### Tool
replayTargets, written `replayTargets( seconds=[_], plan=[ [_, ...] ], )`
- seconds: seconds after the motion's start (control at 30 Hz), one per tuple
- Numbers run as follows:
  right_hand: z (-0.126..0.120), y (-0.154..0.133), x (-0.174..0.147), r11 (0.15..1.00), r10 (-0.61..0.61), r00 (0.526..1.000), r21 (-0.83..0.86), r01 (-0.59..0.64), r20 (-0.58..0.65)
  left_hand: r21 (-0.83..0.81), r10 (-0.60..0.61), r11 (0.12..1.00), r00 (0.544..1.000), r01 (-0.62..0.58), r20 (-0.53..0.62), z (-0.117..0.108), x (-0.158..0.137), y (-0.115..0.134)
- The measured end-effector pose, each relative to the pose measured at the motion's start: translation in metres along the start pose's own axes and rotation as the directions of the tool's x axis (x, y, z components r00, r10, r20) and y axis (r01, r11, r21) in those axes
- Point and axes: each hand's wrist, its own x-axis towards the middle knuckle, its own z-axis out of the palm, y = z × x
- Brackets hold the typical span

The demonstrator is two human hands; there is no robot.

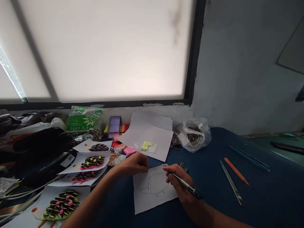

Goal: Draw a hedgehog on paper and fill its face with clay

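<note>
A pen [186,183] is gripped in my right hand [181,182], its tip near the top edge of a small white sheet of paper [144,205]. On that sheet is a line drawing of a hedgehog [154,184] with a pointed snout, an eye and short legs; my right hand covers its right side. My left hand [137,163] rests in a loose fist at the sheet's upper left corner, fingers curled. Several sunflower seeds [182,166] lie just behind my right hand.
Finished seed-and-clay hedgehog pictures [61,204] overlap at left. Behind are a green seed bag [83,120], pink clay [129,151], yellow clay [146,145], white sheets [152,129] and a plastic bag of seeds [194,136]. Tweezers [249,158], an orange tool [236,171] and a metal strip [231,183] lie right.
</note>
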Motion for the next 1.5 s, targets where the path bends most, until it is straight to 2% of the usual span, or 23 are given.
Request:
replayTargets(
  seconds=[0.17, 0.27, 0.43, 0.5, 0.6, 0.7, 0.83, 0.93, 1.0, 1.2, 1.33, 1.43, 1.5],
  plan=[
    [-0.001, -0.002, 0.001, 0.997, 0.043, 0.999, -0.059, -0.043, 0.000, -0.056, -0.008, 0.998, 1.000, 0.009, 0.022, 0.000, -0.001, -0.002],
    [-0.001, -0.001, -0.001, 0.994, 0.088, 0.995, -0.061, -0.086, 0.044, -0.075, -0.018, 0.997, 0.999, 0.020, 0.034, 0.000, -0.001, -0.004],
    [-0.002, -0.001, 0.008, 0.999, 0.039, 0.995, 0.013, -0.041, 0.090, -0.034, -0.064, 0.997, 0.997, 0.065, 0.035, 0.000, 0.000, -0.004],
    [-0.002, -0.003, 0.020, 0.992, 0.123, 0.988, 0.005, -0.124, 0.093, -0.020, -0.078, 0.997, 0.996, 0.079, 0.045, 0.001, 0.001, -0.004],
    [-0.001, -0.007, 0.039, 0.954, 0.295, 0.951, 0.034, -0.299, 0.094, -0.006, -0.078, 0.997, 0.996, 0.078, 0.033, 0.001, 0.003, -0.006],
    [0.003, -0.008, 0.047, 0.958, 0.271, 0.956, 0.064, -0.279, 0.111, 0.005, -0.059, 0.998, 0.998, 0.059, 0.023, 0.002, 0.005, -0.009],
    [0.004, -0.002, 0.035, 0.941, 0.271, 0.933, 0.139, -0.308, 0.236, 0.035, -0.047, 0.998, 0.999, 0.046, 0.018, 0.003, 0.004, -0.010],
    [-0.001, 0.000, 0.024, 0.959, 0.268, 0.934, 0.026, -0.282, 0.237, 0.064, -0.065, 0.996, 0.998, 0.064, 0.020, 0.003, 0.003, -0.006],
    [-0.006, 0.001, 0.020, 0.962, 0.263, 0.934, 0.007, -0.273, 0.240, 0.065, -0.081, 0.995, 0.996, 0.079, 0.024, 0.003, 0.003, -0.003],
    [-0.008, 0.012, 0.017, 0.928, 0.363, 0.904, 0.002, -0.373, 0.225, 0.061, -0.088, 0.995, 0.995, 0.085, 0.041, 0.003, 0.003, -0.003],
    [-0.007, 0.019, 0.013, 0.942, 0.335, 0.912, -0.063, -0.329, 0.237, 0.073, -0.081, 0.994, 0.995, 0.076, 0.058, 0.003, 0.002, -0.006],
    [-0.007, 0.021, 0.012, 0.964, 0.246, 0.950, -0.155, -0.218, 0.194, 0.127, -0.103, 0.987, 0.994, 0.097, 0.047, 0.001, -0.001, -0.001],
    [-0.007, 0.021, 0.012, 0.968, 0.186, 0.969, -0.198, -0.152, 0.165, 0.244, -0.089, 0.964, 0.993, 0.106, -0.076, 0.000, -0.005, 0.007]
  ],
)
